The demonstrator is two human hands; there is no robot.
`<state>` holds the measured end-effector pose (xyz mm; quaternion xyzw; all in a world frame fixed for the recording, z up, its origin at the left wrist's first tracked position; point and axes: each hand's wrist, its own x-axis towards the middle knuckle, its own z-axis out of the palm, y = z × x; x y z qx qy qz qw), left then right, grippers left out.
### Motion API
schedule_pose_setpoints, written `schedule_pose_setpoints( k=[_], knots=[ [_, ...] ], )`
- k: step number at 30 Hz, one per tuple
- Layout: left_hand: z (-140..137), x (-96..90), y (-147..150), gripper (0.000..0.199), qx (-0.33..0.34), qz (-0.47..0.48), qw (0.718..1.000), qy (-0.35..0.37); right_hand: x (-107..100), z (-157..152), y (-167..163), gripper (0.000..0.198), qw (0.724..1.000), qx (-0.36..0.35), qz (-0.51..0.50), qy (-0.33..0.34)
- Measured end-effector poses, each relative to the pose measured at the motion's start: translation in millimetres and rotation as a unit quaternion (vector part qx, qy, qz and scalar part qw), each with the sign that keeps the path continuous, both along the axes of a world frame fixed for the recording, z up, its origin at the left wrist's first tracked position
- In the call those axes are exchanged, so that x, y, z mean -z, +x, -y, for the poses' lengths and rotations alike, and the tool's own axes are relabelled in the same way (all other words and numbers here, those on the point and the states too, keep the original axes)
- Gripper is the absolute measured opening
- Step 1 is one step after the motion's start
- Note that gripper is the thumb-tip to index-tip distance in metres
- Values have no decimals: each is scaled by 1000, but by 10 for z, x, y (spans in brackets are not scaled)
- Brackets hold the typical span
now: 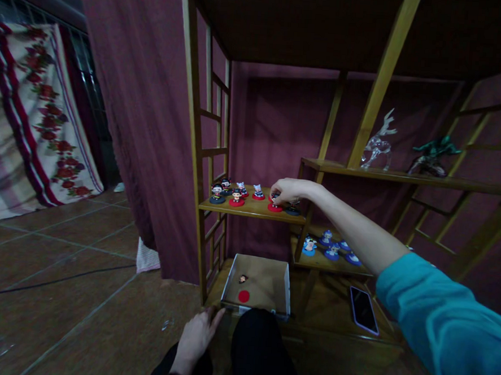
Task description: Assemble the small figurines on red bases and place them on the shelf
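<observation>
While stretched out, right hand [287, 190] pinching a small red-based figurine [275, 205] on the wooden shelf [255, 210]; left hand [196, 338] spread beside the shallow cardboard box [266, 279].

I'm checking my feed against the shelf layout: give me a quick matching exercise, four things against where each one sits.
Things:
1. phone
2. glass deer
3. blue-based figurines
4. loose red disc

Places:
A. inside the cardboard box
B. lower small shelf, under the arm
C. top right shelf, beside the green figure
D. lying flat on the bottom board, right of the box

Pairs: 1-D, 2-C, 3-B, 4-A
</observation>
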<state>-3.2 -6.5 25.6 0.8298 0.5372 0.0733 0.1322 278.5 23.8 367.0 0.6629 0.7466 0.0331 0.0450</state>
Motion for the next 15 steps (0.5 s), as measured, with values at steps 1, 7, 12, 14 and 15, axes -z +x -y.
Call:
schedule_pose_setpoints(
  k=[1, 7, 12, 14, 15],
  knots=[
    [0, 0, -3, 35, 5, -1, 1000, 0, -3, 3, 1, 31, 1000, 1, 0, -2],
    [-1, -10, -5, 34, 21, 2, 1000, 1, -16, 10, -8, 31, 1000, 5, 4, -11],
    [-1, -24, 3, 37, 14, 4, 1000, -18, -77, 78, -2, 35, 999, -24, 0, 35],
    [-6, -21, -1, 38, 14, 3, 1000, -18, -111, 182, -14, 36, 995, -41, -17, 90],
    [-9, -18, -4, 38, 13, 3, 1000, -19, -120, 257, -33, 37, 990, -51, -31, 125]
  ],
)
